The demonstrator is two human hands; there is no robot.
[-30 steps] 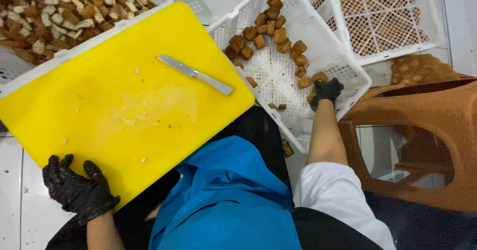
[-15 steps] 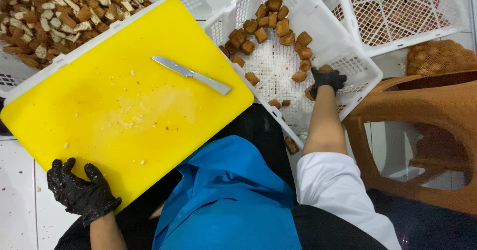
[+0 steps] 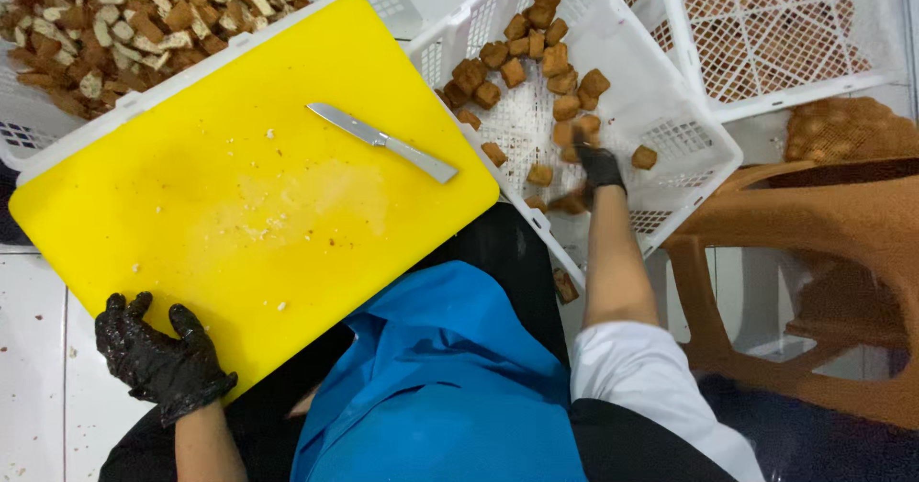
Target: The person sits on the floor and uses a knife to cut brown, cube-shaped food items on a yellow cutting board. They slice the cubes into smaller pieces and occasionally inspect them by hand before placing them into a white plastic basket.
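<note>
The right hand [image 3: 600, 168], black-gloved, is reaching into the white basket [image 3: 699, 142] among the brown cubes [image 3: 522, 56]; blur is hiding its grip; the left hand [image 3: 158, 358], fingers spread and empty, is steadying the yellow cutting board [image 3: 239, 185]; the knife [image 3: 381, 141] is lying idle there.

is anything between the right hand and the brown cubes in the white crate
Nothing visible. The right hand is already inside the white crate, among the brown cubes at its near end, though motion blur hides whether it grips any.
</note>
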